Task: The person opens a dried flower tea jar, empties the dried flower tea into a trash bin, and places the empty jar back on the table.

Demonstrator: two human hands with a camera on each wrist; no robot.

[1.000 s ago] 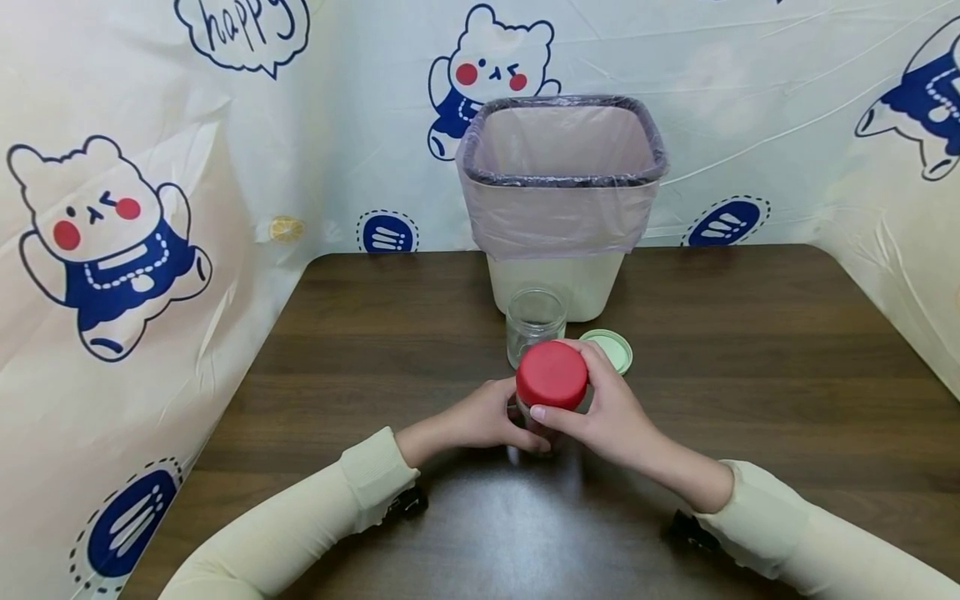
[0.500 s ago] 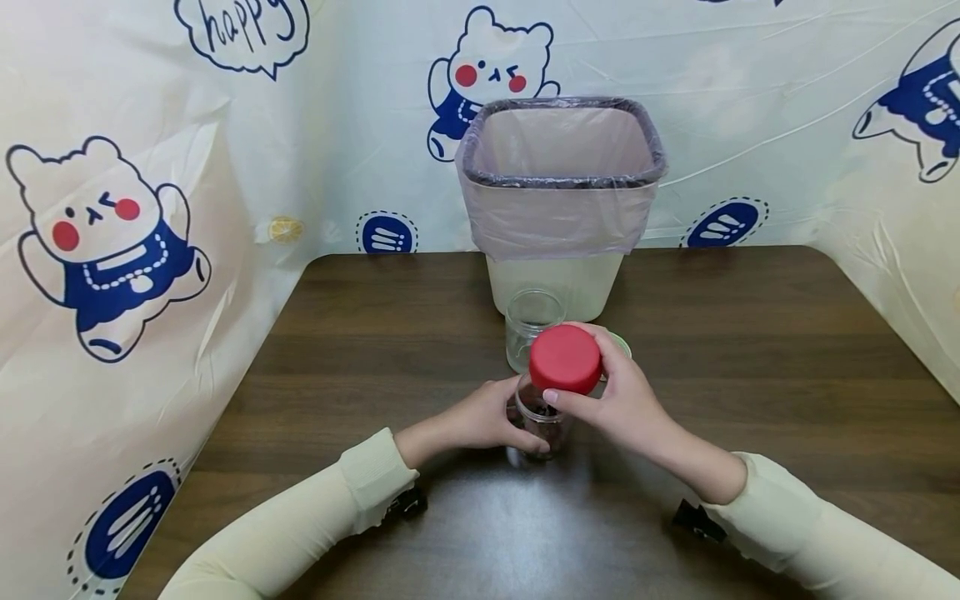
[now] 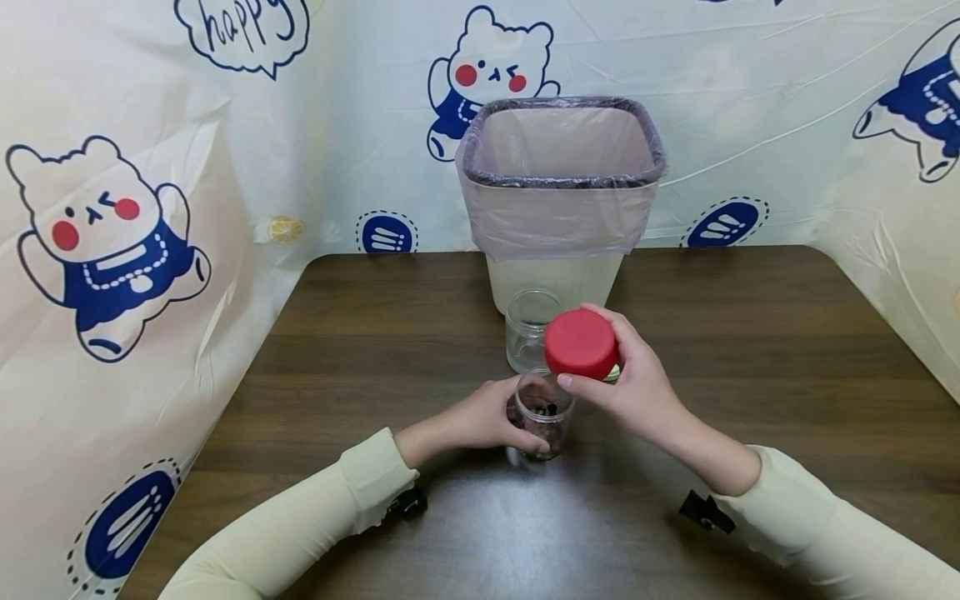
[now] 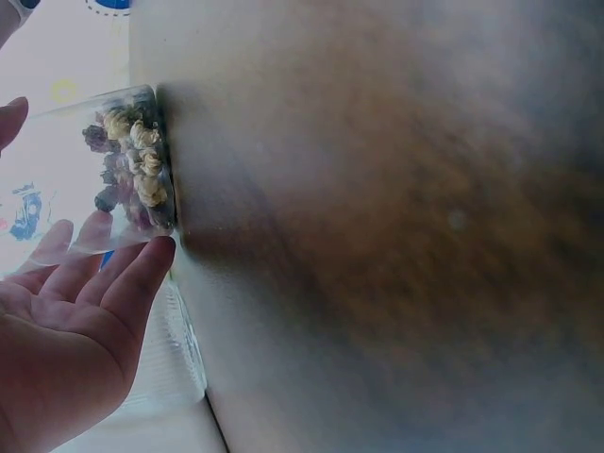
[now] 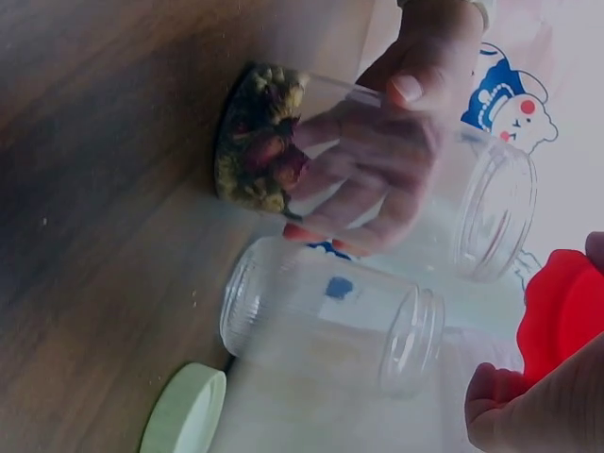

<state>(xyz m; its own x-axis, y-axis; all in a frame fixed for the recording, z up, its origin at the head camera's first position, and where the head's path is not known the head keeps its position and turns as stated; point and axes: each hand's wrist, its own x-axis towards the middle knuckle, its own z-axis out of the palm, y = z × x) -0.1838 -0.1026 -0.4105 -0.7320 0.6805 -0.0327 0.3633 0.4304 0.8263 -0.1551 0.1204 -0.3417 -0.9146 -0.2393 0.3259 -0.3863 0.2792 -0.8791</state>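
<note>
My left hand (image 3: pixel 480 417) grips a clear jar (image 3: pixel 553 435) that stands upright on the table. Dried flower buds (image 5: pixel 269 156), pale yellow and dark red, fill the bottom of this jar, and its mouth is uncovered. Up and to the right of that mouth, my right hand (image 3: pixel 637 379) holds a red lid (image 3: pixel 581 343) by its edge, apart from the jar. Behind the held jar stands a second glass jar (image 3: pixel 522 342) without a lid. A pale green lid (image 5: pixel 184 411) lies on the table beside it, mostly hidden by my right hand in the head view.
A bin (image 3: pixel 558 221) lined with a thin plastic bag stands at the back of the dark wooden table (image 3: pixel 750 358), right behind the second jar. A printed curtain (image 3: pixel 360 125) hangs around the table's back and sides.
The red lid has come off the jar of dried flowers and moved up and right in my right hand. My left hand stays in place around the jar.
</note>
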